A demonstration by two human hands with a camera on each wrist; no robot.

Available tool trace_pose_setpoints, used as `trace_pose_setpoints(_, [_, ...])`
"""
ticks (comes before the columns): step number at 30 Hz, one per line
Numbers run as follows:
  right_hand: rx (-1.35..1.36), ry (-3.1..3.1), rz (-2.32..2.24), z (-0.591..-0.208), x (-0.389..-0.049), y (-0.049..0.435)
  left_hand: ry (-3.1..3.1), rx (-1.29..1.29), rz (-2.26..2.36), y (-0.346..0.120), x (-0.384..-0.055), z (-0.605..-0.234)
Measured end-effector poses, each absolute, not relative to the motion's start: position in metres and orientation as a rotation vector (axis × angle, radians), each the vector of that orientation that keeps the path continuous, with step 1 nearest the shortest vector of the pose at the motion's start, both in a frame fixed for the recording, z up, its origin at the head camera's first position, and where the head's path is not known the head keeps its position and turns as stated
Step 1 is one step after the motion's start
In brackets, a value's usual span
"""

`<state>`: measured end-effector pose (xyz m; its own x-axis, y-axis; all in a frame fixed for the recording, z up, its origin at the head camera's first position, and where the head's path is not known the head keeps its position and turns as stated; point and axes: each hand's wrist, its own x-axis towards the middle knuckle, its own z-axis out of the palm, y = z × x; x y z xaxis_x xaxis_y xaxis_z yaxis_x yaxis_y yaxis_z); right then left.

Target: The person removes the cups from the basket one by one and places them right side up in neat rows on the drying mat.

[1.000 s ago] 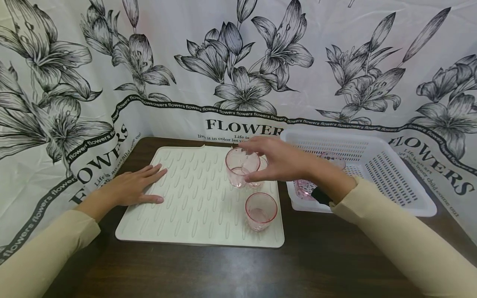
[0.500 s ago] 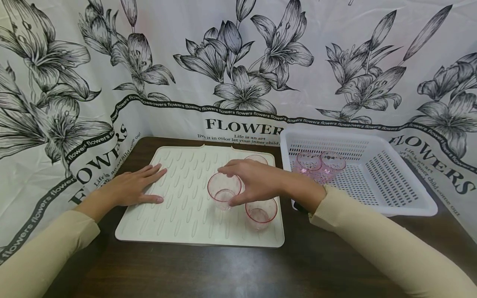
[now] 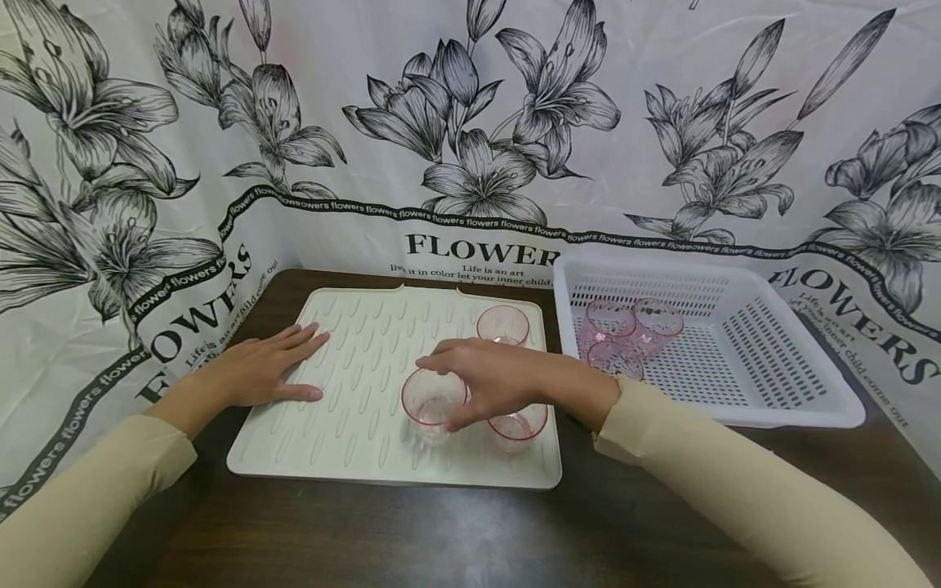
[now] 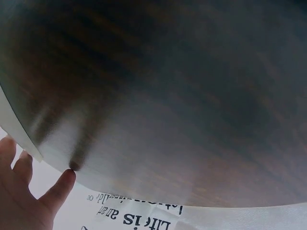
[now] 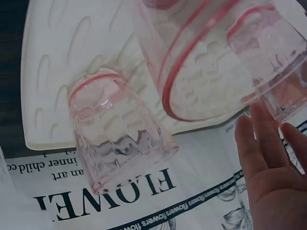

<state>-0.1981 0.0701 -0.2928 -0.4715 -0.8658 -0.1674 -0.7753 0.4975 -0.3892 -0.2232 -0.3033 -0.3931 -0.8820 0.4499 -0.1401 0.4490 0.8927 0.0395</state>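
Right hand [image 3: 488, 376] has a pink-rimmed glass [image 3: 432, 402], thumb on one side and fingers on the other, clamped on it from the right. Glass is mouth up, over the front middle-right of the cream mat [image 3: 353, 441]; can't tell if its base touches the mat. Left hand [image 3: 265, 367] rests on the mat's left edge, palm down, fingers straight, thumb spread apart from them, gripping nothing. Two more glasses upright on the mat's right side: rear glass [image 3: 503, 325] behind the right hand, front glass [image 3: 518, 431] near the front right corner, partly hidden by that hand. White basket [image 3: 779, 351], slotted, right of the mat; three basket glasses [image 3: 657, 322] bunched at its left end, one partly covered by the right forearm. Mat and basket sit on a dark wood bench [image 3: 456, 531]. Flower-print cloth [image 3: 316, 106] behind, black lettering. Both sleeves [image 3: 735, 465] beige.
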Motion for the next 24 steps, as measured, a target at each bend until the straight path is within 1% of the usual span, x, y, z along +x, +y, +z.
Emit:
trace_pose_setpoints(9, [-1.393, 2.38, -0.338, -0.303, -0.198, 0.069, 2.912, 0.697, 0.012, -0.304, -0.224, -0.394])
trace_pose_setpoints(19, [-1.359, 2.387, -0.328, -0.301, -0.198, 0.071, 2.908, 0.691, 0.015, -0.303, -0.225, -0.393])
trace_pose_setpoints(24, [-1.341, 2.422, -0.362, -0.292, -0.201, 0.076, 2.905, 0.684, 0.019, -0.303, -0.224, -0.394])
